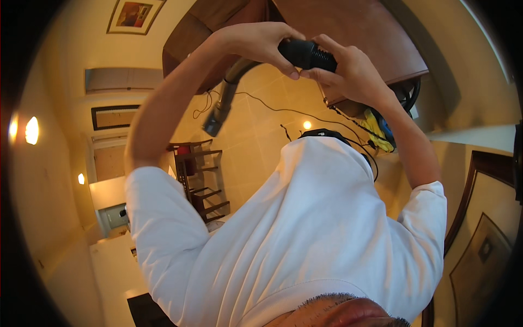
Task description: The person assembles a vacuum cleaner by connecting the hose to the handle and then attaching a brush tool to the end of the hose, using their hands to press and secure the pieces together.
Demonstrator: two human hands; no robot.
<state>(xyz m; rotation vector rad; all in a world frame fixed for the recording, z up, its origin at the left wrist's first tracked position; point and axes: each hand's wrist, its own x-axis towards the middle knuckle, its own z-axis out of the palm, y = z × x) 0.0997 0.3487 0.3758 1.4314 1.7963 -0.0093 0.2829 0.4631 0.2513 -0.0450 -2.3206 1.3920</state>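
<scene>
In front of me, both hands grip a vacuum cleaner hose. My left hand (261, 43) curls around the smooth black cuff (297, 53), its thumb underneath. Close beside it, my right hand (351, 71) wraps the black ribbed hose section (322, 58); the hose beyond that palm is hidden. A grey bent vacuum tube (237, 71) runs from behind my left hand down to a blunt grey end (212, 126), which hangs over the tiled floor. Whether tube and cuff are fully joined is covered by my left hand.
A brown padded piece of furniture (359, 32) stands ahead. Thin black cables (283, 109) cross the tiled floor (256, 141). Right of them lie a yellow cloth (379, 131) and something blue (385, 129). Wooden chairs (199, 163) stand at the left, and a framed picture (134, 16) hangs beyond.
</scene>
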